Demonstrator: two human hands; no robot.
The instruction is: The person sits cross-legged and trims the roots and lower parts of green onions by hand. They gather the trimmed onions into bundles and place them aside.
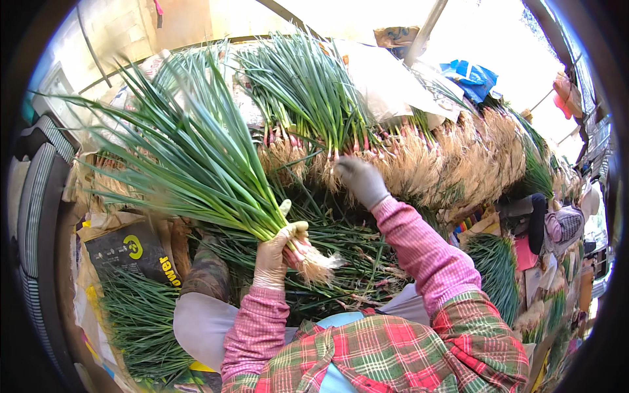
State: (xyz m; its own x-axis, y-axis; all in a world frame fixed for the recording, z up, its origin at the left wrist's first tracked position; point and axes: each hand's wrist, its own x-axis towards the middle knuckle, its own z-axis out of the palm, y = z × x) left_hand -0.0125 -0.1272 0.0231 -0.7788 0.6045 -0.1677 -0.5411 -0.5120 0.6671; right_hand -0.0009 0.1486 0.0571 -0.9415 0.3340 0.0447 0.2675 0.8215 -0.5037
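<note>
My left hand [277, 250], in a pale glove, grips a bunch of green onions [221, 182] just above the roots. Their long leaves fan out to the upper left, and the pinkish bulbs with pale roots point to the lower right. Farther forward, my right hand [362, 181], gloved too and blurred, is at the root ends of a heap of green onions [314, 93]. Its fingers look curled, but whether they hold a stem cannot be told. Loose onion leaves and stems [339, 255] lie between my legs, below both hands.
A long row of onions with tan roots [457, 152] runs off to the right, partly under white sheeting [388, 78]. More onions [137, 314] lie at left beside a dark printed sack [132, 245]. Another person [565, 223] sits at the far right, near an onion pile [491, 270].
</note>
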